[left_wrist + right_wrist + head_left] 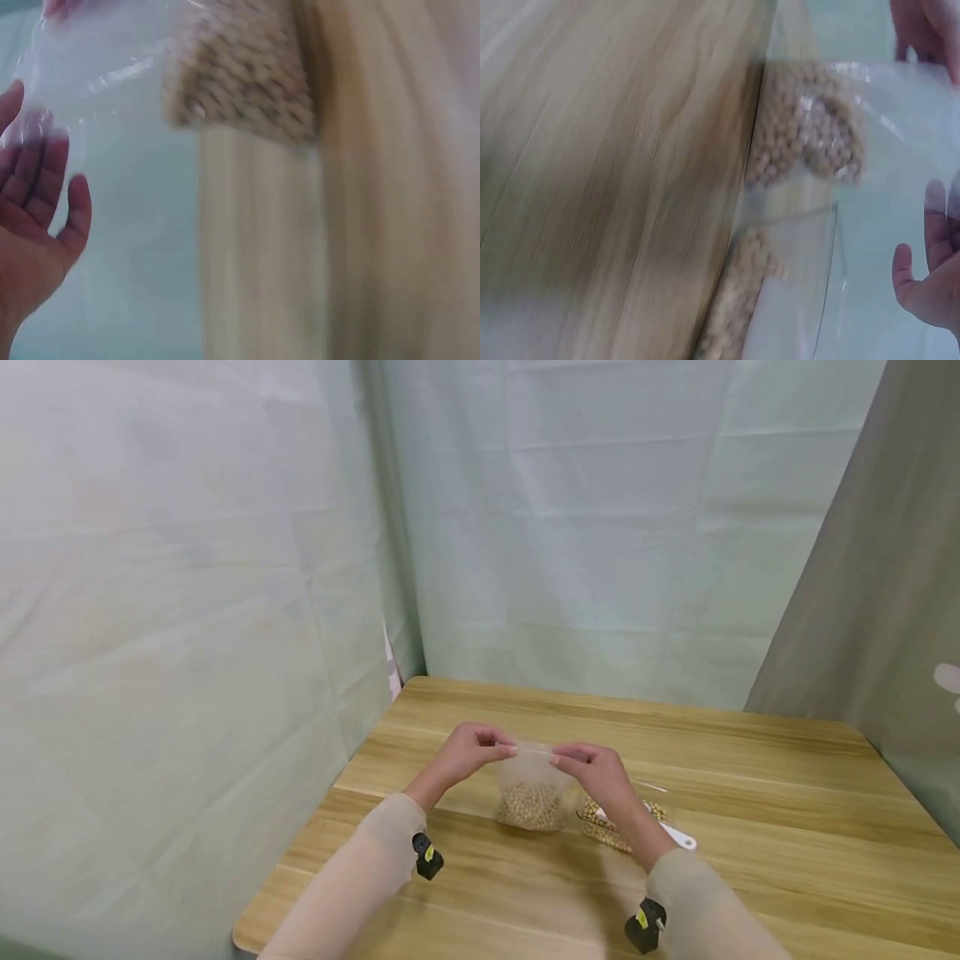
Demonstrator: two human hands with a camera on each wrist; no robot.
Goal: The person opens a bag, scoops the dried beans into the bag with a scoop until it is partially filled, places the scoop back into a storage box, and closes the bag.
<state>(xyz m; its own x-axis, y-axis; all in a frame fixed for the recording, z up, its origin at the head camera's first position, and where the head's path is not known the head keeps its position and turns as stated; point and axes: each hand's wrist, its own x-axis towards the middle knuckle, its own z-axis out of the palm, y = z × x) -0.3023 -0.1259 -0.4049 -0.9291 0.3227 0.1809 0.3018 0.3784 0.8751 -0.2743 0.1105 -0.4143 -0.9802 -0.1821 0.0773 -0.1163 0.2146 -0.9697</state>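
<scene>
A clear plastic bag (531,797), its lower part filled with pale round beans, hangs upright between both hands in the head view. My left hand (474,753) pinches the left end of its top edge between thumb and fingers. At the opposite top corner, my right hand (597,775) pinches the bag too. In the left wrist view the bag's beans (240,71) look blurred, and the left hand (34,202) shows at the side. The right wrist view has the bag (806,127) close to the right hand (934,277).
Beneath my right forearm stands a clear box (607,833) of similar beans, with a white handle (678,836) sticking out. All this is on a wood-grain table (757,802). Pale curtains (600,543) surround its left and back sides.
</scene>
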